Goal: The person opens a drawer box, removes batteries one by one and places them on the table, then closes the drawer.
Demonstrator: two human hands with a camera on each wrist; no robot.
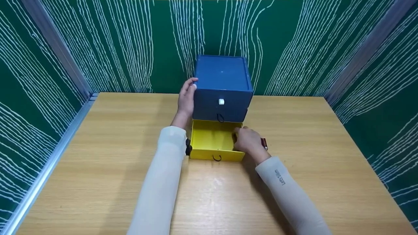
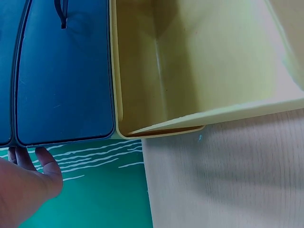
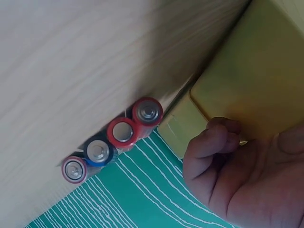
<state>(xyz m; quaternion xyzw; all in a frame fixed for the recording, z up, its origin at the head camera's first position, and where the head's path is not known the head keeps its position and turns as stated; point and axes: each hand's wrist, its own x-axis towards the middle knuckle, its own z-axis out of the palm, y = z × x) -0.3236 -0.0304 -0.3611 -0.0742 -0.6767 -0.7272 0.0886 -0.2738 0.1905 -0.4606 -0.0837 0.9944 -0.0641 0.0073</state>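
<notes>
A blue drawer cabinet [image 1: 223, 73] stands at the back of the table, its yellow bottom drawer [image 1: 209, 155] pulled out toward me. The drawer's visible floor is bare. My left hand [image 1: 186, 99] rests against the cabinet's left side; in the left wrist view its fingertips [image 2: 46, 156] touch the cabinet's edge. At the drawer's right wall, my right hand [image 1: 249, 140] grips the rim, partly reaching inside. The right wrist view has its curled fingers [image 3: 211, 142] against the yellow wall; the thumb's tip is hidden.
Several batteries [image 3: 122, 132] stand upright in a row on the table, right of the drawer. The upper blue drawer has a white knob [image 1: 221, 101], and a black loop [image 1: 220, 117] hangs below it. Green walls with white lines [image 1: 160, 45] enclose the wooden table [image 1: 130, 137].
</notes>
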